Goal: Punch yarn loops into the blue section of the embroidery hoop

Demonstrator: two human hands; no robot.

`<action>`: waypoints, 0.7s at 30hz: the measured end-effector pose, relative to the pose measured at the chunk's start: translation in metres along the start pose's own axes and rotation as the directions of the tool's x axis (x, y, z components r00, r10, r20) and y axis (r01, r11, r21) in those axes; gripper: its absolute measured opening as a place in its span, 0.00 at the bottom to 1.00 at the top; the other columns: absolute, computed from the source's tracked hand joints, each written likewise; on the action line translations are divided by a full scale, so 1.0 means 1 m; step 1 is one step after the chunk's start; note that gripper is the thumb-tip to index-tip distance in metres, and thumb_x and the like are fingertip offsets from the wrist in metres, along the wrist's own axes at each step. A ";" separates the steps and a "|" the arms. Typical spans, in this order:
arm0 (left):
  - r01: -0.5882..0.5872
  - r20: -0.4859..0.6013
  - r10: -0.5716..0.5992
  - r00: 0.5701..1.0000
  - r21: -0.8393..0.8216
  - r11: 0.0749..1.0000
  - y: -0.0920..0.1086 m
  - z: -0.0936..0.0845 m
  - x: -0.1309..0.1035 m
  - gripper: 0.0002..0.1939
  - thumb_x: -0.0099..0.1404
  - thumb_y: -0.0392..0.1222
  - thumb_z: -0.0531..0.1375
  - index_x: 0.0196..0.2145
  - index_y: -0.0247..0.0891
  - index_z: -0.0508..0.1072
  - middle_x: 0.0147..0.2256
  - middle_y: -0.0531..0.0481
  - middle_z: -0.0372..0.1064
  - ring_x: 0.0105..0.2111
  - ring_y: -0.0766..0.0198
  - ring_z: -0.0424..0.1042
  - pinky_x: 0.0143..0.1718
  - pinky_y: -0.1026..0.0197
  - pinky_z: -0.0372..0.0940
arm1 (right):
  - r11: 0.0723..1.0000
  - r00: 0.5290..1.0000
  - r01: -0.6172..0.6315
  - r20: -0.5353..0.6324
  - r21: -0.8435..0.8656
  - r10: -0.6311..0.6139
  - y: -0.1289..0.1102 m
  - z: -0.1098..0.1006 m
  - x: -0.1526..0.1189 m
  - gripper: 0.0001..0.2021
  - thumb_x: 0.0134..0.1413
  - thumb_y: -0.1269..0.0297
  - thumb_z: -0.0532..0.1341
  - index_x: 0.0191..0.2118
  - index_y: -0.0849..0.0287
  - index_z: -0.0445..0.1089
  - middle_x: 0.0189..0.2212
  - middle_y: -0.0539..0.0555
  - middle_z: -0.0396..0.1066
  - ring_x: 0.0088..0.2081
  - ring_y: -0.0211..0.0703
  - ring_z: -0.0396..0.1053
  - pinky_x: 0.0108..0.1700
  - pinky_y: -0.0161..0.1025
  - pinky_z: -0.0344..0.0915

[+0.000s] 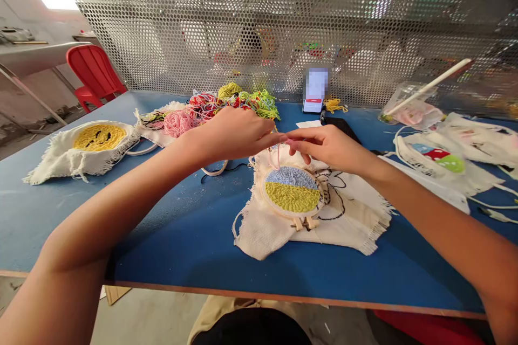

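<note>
My left hand (243,128) and my right hand (326,145) meet at their fingertips above the far edge of an embroidery hoop (265,194). Both are closed in a pinch around a thin pink yarn (276,159), which hangs down toward the cloth. The left fingers are partly hidden behind that hand's back. Within the hoop, looped stitching is light blue (292,177) on the upper half and yellow-green (292,197) below. White frayed fabric (263,234) spreads around it, with black outlines drawn at the right.
Tangled colourful yarn (206,103) and a pink yarn ball (178,123) lie at the back. A yellow hooped piece (99,137) is at left. A phone (315,91) leans on the perforated metal panel (243,21). More stitched cloths (441,159) and a plastic cup (413,105) are at right.
</note>
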State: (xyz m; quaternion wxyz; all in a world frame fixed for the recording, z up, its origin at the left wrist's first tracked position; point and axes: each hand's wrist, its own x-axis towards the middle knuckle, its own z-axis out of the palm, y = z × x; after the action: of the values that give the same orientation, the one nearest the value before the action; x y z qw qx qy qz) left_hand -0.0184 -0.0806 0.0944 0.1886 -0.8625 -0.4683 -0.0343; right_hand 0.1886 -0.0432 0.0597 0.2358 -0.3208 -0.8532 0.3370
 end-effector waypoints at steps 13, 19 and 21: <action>0.005 0.219 0.002 0.976 -0.031 1.000 -0.035 -0.014 -0.009 0.20 0.64 0.52 0.46 0.35 0.37 0.71 0.26 0.50 0.69 0.22 0.69 0.64 0.25 0.67 0.53 | 0.995 0.997 -0.070 0.033 0.073 0.068 0.020 0.000 0.007 0.20 0.51 0.50 0.57 0.45 0.57 0.71 0.30 0.53 0.70 0.22 0.33 0.61 0.26 0.36 0.58; 0.032 0.189 -0.022 0.982 -0.050 0.998 -0.045 -0.021 -0.012 0.17 0.62 0.49 0.48 0.36 0.41 0.72 0.24 0.53 0.68 0.21 0.70 0.63 0.27 0.67 0.54 | 0.997 0.999 -0.048 0.001 0.052 0.048 0.017 -0.003 0.006 0.19 0.51 0.51 0.57 0.44 0.56 0.72 0.29 0.52 0.71 0.21 0.32 0.61 0.25 0.35 0.57; 0.027 0.170 -0.015 0.985 -0.068 0.997 -0.044 -0.022 -0.011 0.16 0.62 0.46 0.47 0.35 0.41 0.72 0.24 0.53 0.68 0.21 0.70 0.63 0.26 0.67 0.54 | 0.997 0.999 -0.052 0.001 0.060 0.052 0.018 -0.003 0.006 0.19 0.52 0.51 0.57 0.44 0.56 0.72 0.29 0.52 0.70 0.21 0.32 0.61 0.23 0.35 0.56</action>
State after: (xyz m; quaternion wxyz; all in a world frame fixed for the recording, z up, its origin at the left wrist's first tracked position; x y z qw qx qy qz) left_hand -0.0579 -0.0756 0.1248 0.1175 -0.8633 -0.4904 0.0207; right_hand 0.1934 -0.0270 0.0496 0.2368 -0.3359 -0.8339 0.3684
